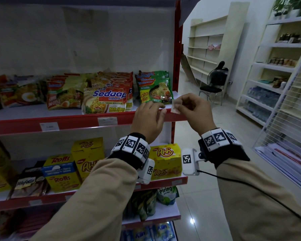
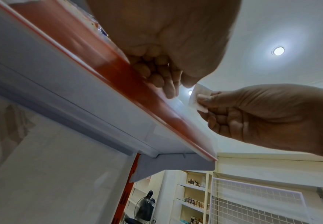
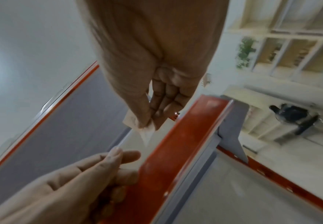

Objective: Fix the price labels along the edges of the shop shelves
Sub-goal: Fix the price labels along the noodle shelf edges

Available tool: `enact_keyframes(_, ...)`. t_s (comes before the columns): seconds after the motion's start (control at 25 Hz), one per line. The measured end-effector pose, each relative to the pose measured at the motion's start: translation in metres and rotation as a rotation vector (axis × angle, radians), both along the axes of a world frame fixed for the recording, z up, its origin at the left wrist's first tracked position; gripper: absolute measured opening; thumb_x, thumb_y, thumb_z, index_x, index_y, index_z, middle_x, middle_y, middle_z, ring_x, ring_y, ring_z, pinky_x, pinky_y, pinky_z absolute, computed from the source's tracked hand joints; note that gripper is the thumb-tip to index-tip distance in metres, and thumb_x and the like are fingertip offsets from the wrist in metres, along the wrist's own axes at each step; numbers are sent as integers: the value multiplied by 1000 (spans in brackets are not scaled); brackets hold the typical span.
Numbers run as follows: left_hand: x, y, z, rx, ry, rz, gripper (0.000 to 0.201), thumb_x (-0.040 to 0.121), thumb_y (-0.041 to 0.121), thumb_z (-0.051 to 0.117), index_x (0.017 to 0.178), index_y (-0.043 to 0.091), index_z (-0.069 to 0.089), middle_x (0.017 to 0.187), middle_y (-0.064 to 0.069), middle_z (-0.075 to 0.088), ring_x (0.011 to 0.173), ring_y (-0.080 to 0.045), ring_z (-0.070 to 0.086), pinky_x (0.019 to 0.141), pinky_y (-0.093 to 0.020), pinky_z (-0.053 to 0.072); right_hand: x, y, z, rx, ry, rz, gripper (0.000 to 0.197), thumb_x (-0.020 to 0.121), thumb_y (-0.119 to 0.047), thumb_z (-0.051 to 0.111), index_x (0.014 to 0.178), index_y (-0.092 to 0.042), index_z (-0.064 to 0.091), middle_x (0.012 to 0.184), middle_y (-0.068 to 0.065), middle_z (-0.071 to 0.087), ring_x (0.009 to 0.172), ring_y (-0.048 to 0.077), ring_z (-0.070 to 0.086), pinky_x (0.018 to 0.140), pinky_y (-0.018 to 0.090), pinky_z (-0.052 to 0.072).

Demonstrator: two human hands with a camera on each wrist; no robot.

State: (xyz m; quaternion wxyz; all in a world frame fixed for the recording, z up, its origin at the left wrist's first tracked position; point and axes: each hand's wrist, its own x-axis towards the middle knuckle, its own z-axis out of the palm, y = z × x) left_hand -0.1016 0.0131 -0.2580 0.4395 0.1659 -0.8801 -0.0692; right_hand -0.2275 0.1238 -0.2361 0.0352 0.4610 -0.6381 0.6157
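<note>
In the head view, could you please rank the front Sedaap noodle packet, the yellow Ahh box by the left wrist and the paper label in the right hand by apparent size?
1. Sedaap noodle packet, largest.
2. Yellow Ahh box, smaller; it sits nearer the camera, so true sizes are unsure.
3. Paper label, pinched by the right hand, clearly smallest.

Noodle packs (image 1: 104,98) on shelf (image 1: 42,112); labels (image 1: 49,126) on front edge; snack boxes (image 1: 87,157) below.
</note>
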Motion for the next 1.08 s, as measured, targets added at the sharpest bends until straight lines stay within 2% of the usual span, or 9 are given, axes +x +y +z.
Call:
enact_keyframes(0.12,-3,3,0,57,26,-6,42,96,44,41,115,12,61,100,-4,63,93,-22,52,78,-32,35,8,-3,-2,-69,-233,95,14,83,-3,69,95,-5,62,94,13,70,83,24,70,77,36,58)
enact_keyframes(0.24,-4,1,0,41,41,9,33,94,40,48,104,12,62,92,-4,61,87,-22,50,73,-31,33,14,-4,-7,-84,-314,176,20,84,1,67,96,-10,56,95,13,68,81,22,69,77,36,58)
enact_keyframes(0.36,-3,-1,2,24,-7,23,16,93,23,53,95,10,61,92,-6,59,87,-25,49,73,-30,32,11,-3,-9,-13,-112,86,15,86,-4,64,100,-9,62,93,13,68,83,23,68,75,33,56)
enact_keyframes(0.48,2,0,7,-1,-58,21,15,93,22,53,95,10,61,94,-7,59,90,-24,49,75,-31,35,3,0,-5,66,155,-20,12,86,-7,64,93,-15,68,85,0,70,79,11,65,70,16,48)
enact_keyframes(0.56,6,1,11,-8,-101,46,15,94,23,51,96,11,59,96,-6,59,92,-23,48,76,-32,38,-1,2,-1,50,162,-48,12,85,-8,65,90,-18,67,85,-5,68,78,3,63,69,8,44)
enact_keyframes(0.76,18,2,19,90,-127,41,20,86,17,54,105,14,59,94,-2,61,89,-21,53,76,-36,46,-1,-4,0,71,232,-36,11,83,-10,67,85,-20,67,82,-12,66,77,-2,60,69,5,42)
enact_keyframes(0.88,22,1,19,163,-121,-46,35,80,20,62,116,17,58,89,4,59,88,-18,55,79,-35,48,-3,-7,-2,158,309,-18,11,83,-9,66,86,-20,69,86,-2,69,78,8,61,73,13,47)
enact_keyframes(1.0,18,1,15,81,-155,-12,24,86,28,62,108,18,60,93,0,57,92,-21,48,79,-32,39,-4,-7,-5,196,355,-38,10,83,-11,66,89,-18,70,87,1,70,80,16,64,78,34,53)
enact_keyframes(1.08,15,0,12,74,-147,25,18,90,27,59,104,16,61,97,-4,57,95,-24,46,79,-32,36,-4,-7,-5,182,364,-54,11,83,-12,65,90,-20,69,88,0,70,81,17,63,78,36,52)
